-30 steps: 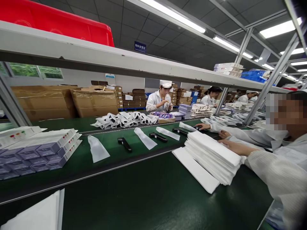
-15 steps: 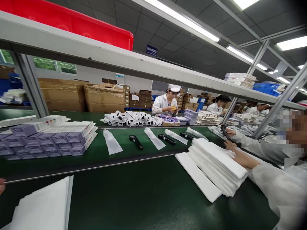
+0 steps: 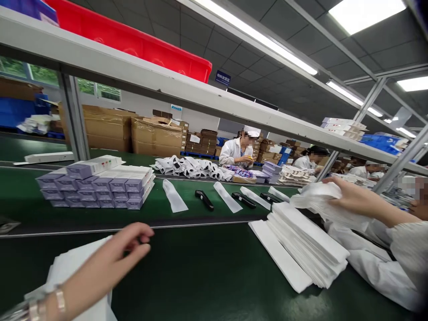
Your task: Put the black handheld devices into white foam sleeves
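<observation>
My left hand (image 3: pixel 129 247), with bracelets at the wrist, hovers over a white paper-like stack (image 3: pixel 72 258) at the lower left. Its fingers are bent, apart from the thumb, and nothing shows in them. At the right my right hand (image 3: pixel 351 196) grips a bundle of thin white pouches (image 3: pixel 316 196) above a larger stack of flat white sheets (image 3: pixel 307 240). On the green belt behind lie frosted white pouches (image 3: pixel 174 196) alternating with black handle-shaped devices (image 3: pixel 203 200).
Stacked purple-and-white boxes (image 3: pixel 96 183) stand on the belt at the left. A pile of white pouches (image 3: pixel 190 167) lies farther back. A metal shelf beam (image 3: pixel 160 84) with a red bin (image 3: pixel 150 49) crosses overhead. Co-workers (image 3: pixel 236 149) sit opposite and at the right; a white sleeve (image 3: pixel 374 272) lies beside my stack.
My left hand has come in from the left edge over the white stack. My right hand has risen to the right, now with a bundle of pouches. The view has shifted left.
</observation>
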`<state>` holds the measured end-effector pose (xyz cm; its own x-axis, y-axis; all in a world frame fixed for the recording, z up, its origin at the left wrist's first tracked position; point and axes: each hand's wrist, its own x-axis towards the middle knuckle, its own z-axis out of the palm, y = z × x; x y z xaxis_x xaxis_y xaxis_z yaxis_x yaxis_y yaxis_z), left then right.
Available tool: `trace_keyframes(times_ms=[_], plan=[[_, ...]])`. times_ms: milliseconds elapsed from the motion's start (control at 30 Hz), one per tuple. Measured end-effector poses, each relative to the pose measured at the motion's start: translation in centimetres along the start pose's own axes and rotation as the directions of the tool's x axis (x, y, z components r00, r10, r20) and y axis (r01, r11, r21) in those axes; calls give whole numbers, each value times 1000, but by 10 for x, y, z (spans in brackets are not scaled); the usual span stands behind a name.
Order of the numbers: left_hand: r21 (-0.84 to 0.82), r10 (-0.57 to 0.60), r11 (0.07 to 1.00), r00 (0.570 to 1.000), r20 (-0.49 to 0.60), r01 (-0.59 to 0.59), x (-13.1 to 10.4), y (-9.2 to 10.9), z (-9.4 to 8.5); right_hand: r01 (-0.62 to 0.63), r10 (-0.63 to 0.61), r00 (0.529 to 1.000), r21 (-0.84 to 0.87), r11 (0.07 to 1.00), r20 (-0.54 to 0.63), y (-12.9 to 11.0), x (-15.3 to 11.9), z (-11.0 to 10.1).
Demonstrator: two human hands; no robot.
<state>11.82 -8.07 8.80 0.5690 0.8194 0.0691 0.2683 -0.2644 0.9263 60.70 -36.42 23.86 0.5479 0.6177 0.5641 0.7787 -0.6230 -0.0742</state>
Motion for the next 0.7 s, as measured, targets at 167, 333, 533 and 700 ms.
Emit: trace_keyframes(times_ms=[167,333,533,700], plan=[[-69,83,996,950,301,-65,-3,26,87,87,-102,975,85,993,195,-52,9,-7],[-609,-34,772,968,248,183,-9,55,148,281,-328,941,343,896,88,-147,-43,13],[-989,-206,150,978,-38,-6,-21,64,139,615,-651,755,425,664,-75,-224,-138,72],[-944,-295,328,953,-74,29,-39,35,114,572,-747,665,638,515,6,-253,-140,94]])
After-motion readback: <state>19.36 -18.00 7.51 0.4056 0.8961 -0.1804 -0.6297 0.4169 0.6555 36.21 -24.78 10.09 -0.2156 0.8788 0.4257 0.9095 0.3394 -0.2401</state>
